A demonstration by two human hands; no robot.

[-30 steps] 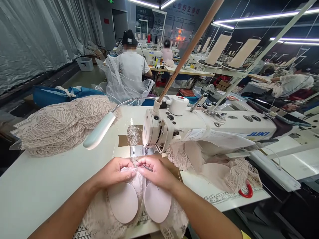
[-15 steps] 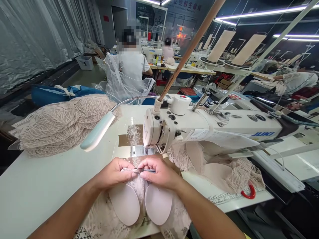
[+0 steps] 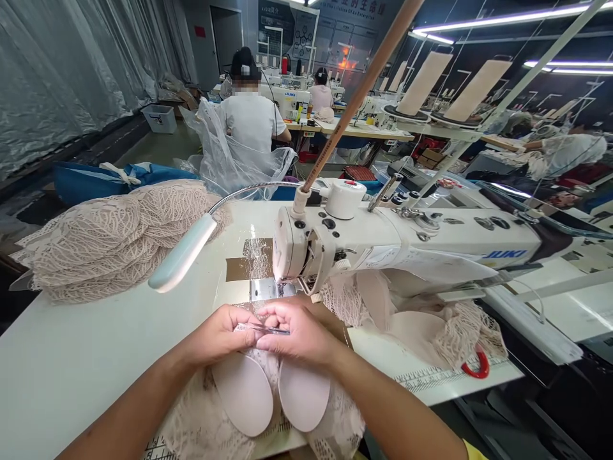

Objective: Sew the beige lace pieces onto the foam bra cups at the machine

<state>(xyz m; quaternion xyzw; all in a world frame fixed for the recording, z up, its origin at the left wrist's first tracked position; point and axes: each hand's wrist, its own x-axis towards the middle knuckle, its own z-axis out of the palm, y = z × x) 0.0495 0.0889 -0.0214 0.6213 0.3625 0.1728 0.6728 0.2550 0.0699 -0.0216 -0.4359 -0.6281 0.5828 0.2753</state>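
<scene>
My left hand [image 3: 223, 335] pinches the upper lace edge of a pale beige lace bra [image 3: 245, 393], whose two smooth moulded cups face up at the table's front. Close against it, my right hand [image 3: 292, 332] is closed around a slim dark metal tool [image 3: 276, 331], its narrow end pointing left at the lace between my fingertips. Whether the tool is snips or tweezers I cannot make out. Both hands are just in front of the sewing machine [image 3: 335, 236], near its needle area. The fingers partly hide the worked edge of the lace.
A stack of lace cups [image 3: 100, 236] lies at the left. A lamp [image 3: 184, 252] on a bent neck hangs over the table [image 3: 86, 364]. More lace pieces [image 3: 416, 332] and a red curved handle [image 3: 476, 364] are at the right. A co-worker [image 3: 251, 118] sits ahead.
My right hand and the tool have shifted slightly left, towards my left hand, and more of the tool is covered. The left hand keeps its pinch on the lace.
</scene>
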